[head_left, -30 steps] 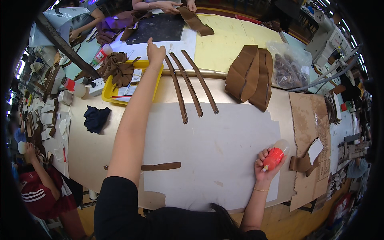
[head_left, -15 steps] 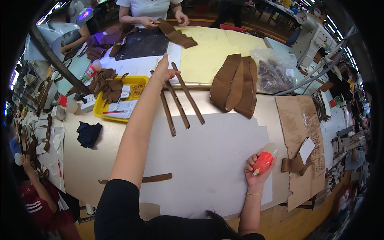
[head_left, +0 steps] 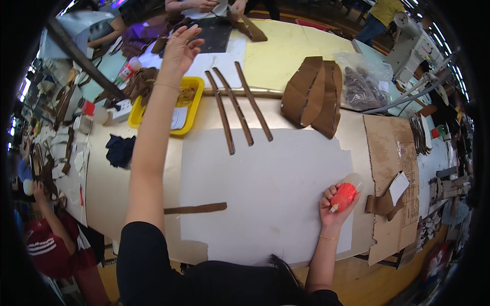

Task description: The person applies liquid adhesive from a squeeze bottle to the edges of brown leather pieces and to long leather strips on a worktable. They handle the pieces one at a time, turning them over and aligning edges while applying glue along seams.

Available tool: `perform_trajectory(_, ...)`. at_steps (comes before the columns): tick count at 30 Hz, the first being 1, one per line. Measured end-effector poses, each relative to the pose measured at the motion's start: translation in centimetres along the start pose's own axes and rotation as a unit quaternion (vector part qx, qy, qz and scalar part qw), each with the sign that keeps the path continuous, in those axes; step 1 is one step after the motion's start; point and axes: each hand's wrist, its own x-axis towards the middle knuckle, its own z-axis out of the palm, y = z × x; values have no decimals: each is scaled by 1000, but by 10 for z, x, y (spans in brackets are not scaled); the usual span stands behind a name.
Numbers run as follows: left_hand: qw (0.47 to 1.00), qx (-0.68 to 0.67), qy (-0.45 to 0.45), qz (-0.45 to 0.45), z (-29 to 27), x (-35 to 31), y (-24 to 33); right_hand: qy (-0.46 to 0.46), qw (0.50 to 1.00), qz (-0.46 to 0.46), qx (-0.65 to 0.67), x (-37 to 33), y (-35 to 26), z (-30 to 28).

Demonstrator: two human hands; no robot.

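One lone brown strip [head_left: 201,208] lies nearest, around 9 o'clock from the middle of the grey sheet [head_left: 275,178], one end lost behind the left forearm [head_left: 148,173], well out of line with the others. Over at 3 o'clock, the right hand [head_left: 329,208] has its fingers wrapped round a red-banded squeeze bottle [head_left: 347,192], nozzle tipped back toward the wearer. Up between 11 and 12, three slim strips [head_left: 235,103] lie side by side across the far edge of the bench [head_left: 109,199]; so the lining-up looks done for three, with the lone one left apart. Any coating on them? Can't tell from here! Between 10 and 11 sits the yellow tray [head_left: 193,117], the forearm crossing it. At 1 o'clock, brown panels [head_left: 298,94] overlap, dark lines along them, no strip touching them. And farthest, at 11, the left hand [head_left: 179,51] stretches out, fingers loosely spread, nothing visible in its grip.
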Motion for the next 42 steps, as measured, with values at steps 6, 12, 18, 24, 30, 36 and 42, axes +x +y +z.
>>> perform_trajectory(6, 958, 284, 34, 10, -85, -140, 51, -47, 999, -3, -8, 4, 0, -7)
perform_trajectory(12, 908, 383, 156, -69, -181, -307, 56, -114, 992, 45, 10, 9, -3, -14)
perform_trajectory(18, 771, 566, 184, -225, -206, -418, 85, -151, 988, 40, -1, 10, -4, -22)
perform_trajectory(24, 738, 636, 137, -177, -206, -440, 77, -136, 990, 21, -20, 13, -2, -23)
perform_trajectory(30, 733, 652, 79, -179, -219, -431, 74, -126, 991, 16, -29, 12, -1, -23)
perform_trajectory(36, 801, 523, 92, -276, -167, -427, 91, -92, 995, 1, -33, 13, -5, -25)
perform_trajectory(42, 926, 270, 3, -265, -123, -419, 124, -47, 998, -4, -34, 5, 1, -5)
